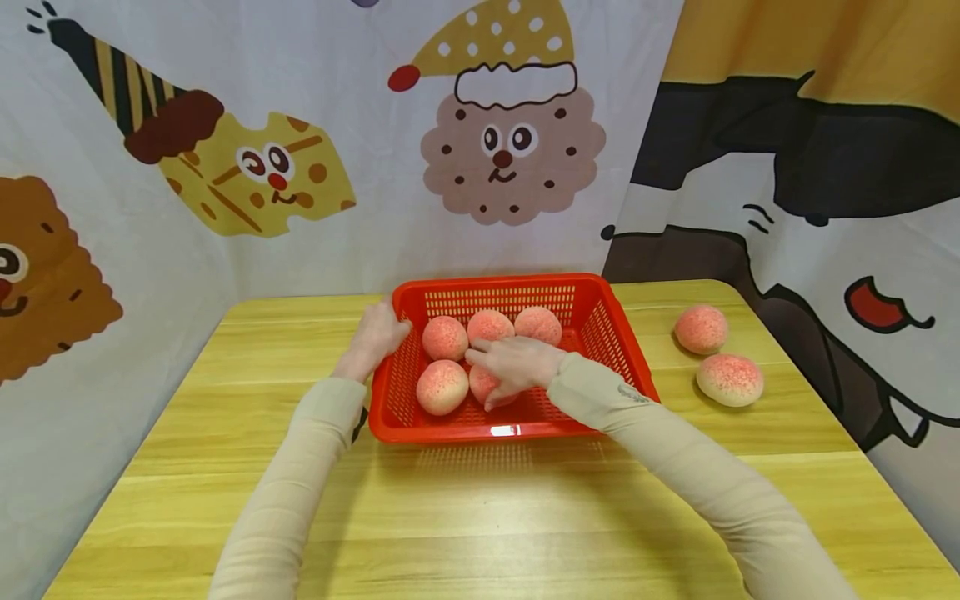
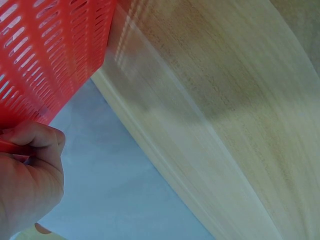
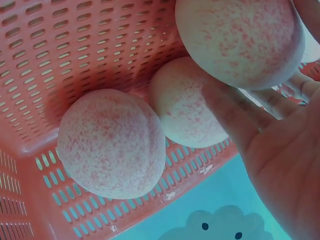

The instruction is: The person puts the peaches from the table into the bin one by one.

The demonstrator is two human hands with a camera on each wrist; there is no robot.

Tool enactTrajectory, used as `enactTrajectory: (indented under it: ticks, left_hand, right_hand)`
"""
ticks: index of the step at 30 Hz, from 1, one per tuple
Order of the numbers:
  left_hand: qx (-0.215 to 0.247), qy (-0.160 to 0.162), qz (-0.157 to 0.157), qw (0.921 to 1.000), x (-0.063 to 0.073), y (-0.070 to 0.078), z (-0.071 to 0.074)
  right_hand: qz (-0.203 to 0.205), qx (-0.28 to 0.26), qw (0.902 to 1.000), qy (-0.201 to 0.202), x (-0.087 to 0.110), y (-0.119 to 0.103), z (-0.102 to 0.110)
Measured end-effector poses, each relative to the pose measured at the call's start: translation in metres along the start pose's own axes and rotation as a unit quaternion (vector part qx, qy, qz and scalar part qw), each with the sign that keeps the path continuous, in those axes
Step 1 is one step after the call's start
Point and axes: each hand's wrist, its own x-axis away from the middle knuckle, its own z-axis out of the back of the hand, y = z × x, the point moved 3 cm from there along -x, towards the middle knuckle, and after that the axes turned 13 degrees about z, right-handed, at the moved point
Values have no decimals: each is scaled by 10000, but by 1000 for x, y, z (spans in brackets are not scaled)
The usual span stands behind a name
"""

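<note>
A red plastic basket (image 1: 517, 432) with slotted walls holds several pink-speckled peaches, among them one at the front left (image 1: 442, 387). My left hand (image 1: 381, 332) grips the basket's left rim; in the left wrist view its thumb and fingers curl round the red edge (image 2: 15, 149). Inside the basket, my right hand (image 1: 521, 364) reaches over a front peach (image 3: 240, 40), with thumb and fingers on opposite sides of it. The hand partly hides this peach in the head view. Beyond the fingertips, two more peaches (image 3: 111, 143) rest on the slotted floor in the right wrist view.
Two peaches (image 1: 701, 329) lie on the wooden table (image 1: 480, 525) right of the basket, one nearer (image 1: 730, 380) than the other. A cartoon-printed cloth (image 1: 360, 250) hangs behind the table and along its sides.
</note>
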Motion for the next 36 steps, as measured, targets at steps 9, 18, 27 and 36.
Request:
enactTrajectory:
  ticks: [9,18,27,36]
  left_hand:
    - [37,11,45,10000,0,0,0]
    - [25,21,22,10000,1,0,1]
    - [71,47,-32,10000,1,1,1]
    - [101,-7,32,9999,2,1,1]
  right_hand:
    - [-51,64,9989,453,12,3,13]
    - [-327,313,9910,1257,37,15,31]
    - [-1207,-449,9789,1588,74,38,38]
    - [-2042,-1165,9482,2136,131,60,35]
